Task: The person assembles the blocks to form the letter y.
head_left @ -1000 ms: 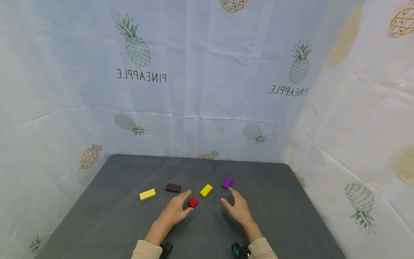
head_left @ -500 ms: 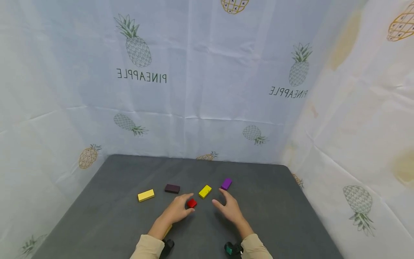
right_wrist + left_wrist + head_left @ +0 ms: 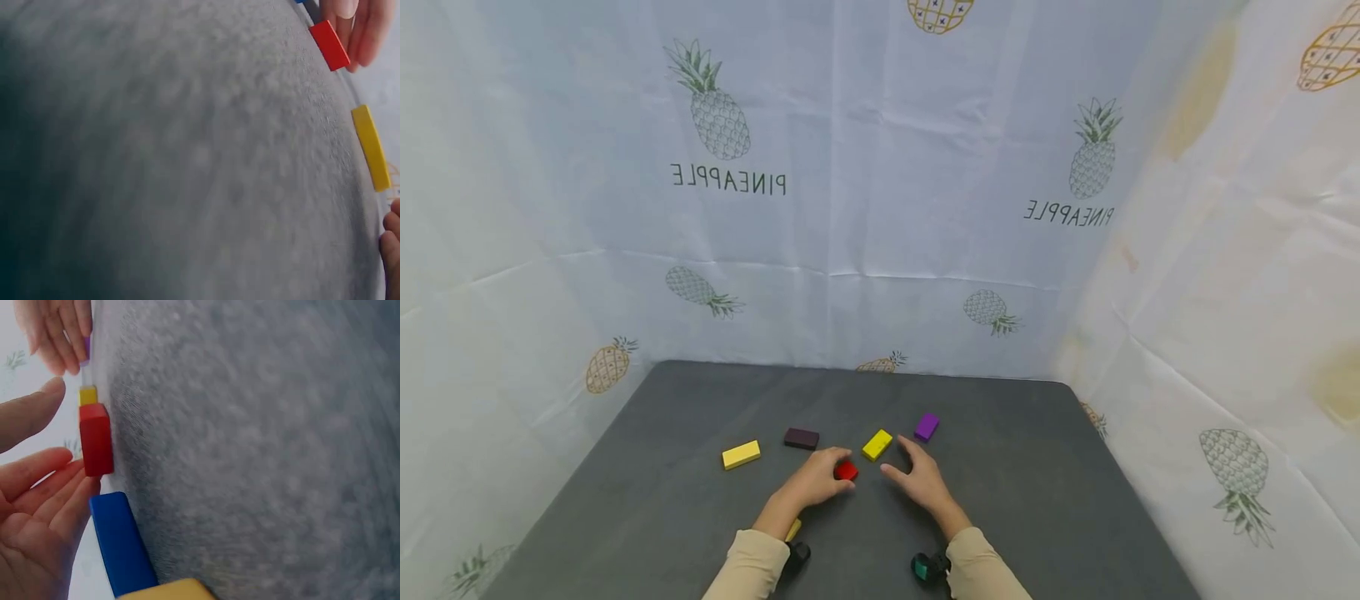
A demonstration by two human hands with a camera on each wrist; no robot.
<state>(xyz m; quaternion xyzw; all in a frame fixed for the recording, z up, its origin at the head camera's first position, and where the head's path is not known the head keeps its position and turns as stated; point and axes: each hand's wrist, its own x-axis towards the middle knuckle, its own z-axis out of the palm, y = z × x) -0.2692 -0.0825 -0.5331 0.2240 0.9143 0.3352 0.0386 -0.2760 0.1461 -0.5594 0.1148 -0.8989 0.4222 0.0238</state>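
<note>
Facing each other, left grip [image 3: 817, 478] beside the red block [image 3: 847, 472] and right grip [image 3: 922, 481] both have thumb and fingers apart

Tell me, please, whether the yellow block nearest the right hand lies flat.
Flat: the yellow block shows its broad face upward on the table.

Free gap right of red block [image 3: 847, 472]

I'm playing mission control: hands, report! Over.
Left hand at red block, thumb clear. Right hand empty, near yellow block. Blue block nearby, apparently not blocking.
</note>
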